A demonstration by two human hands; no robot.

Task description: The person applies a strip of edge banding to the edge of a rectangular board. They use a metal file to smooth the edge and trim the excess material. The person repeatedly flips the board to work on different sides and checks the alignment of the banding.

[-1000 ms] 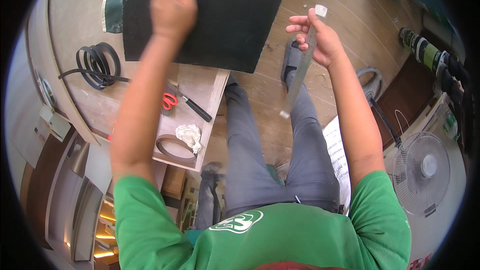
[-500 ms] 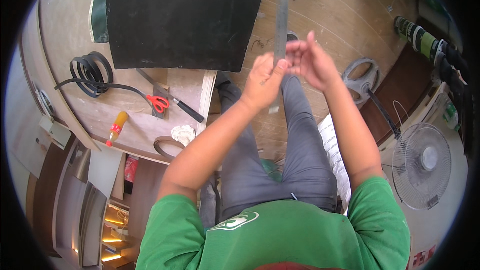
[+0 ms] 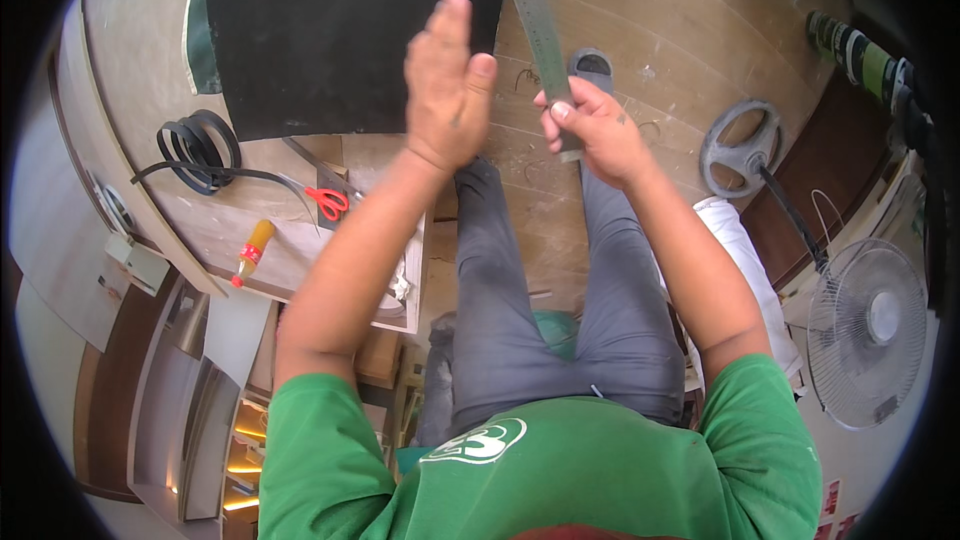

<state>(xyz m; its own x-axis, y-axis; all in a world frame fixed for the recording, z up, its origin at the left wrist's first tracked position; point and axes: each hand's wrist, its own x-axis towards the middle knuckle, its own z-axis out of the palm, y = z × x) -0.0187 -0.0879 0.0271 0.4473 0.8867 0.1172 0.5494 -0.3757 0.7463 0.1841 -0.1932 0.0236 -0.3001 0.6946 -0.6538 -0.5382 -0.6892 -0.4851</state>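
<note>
While the right hand point(image 3: 590, 130) grips a long grey metal ruler point(image 3: 535, 25) over the wooden floor point(image 3: 680, 30), the left hand point(image 3: 445, 80) hangs flat-fingered and empty beside it, near a black square sheet point(image 3: 330, 20).

A wooden workbench point(image 3: 130, 90) carries a black sheet point(image 3: 330, 30), coiled strip point(image 3: 198, 140), scissors point(image 3: 325, 200) and screwdriver point(image 3: 250, 250).

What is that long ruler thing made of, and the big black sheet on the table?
The ruler in the right hand looks like metal: grey, thin, straight, slightly shiny, with fine marks along its edge. The black sheet looks matte and flat, with no shine; it could be rubber, foam or card, which cannot be told from here.
</note>
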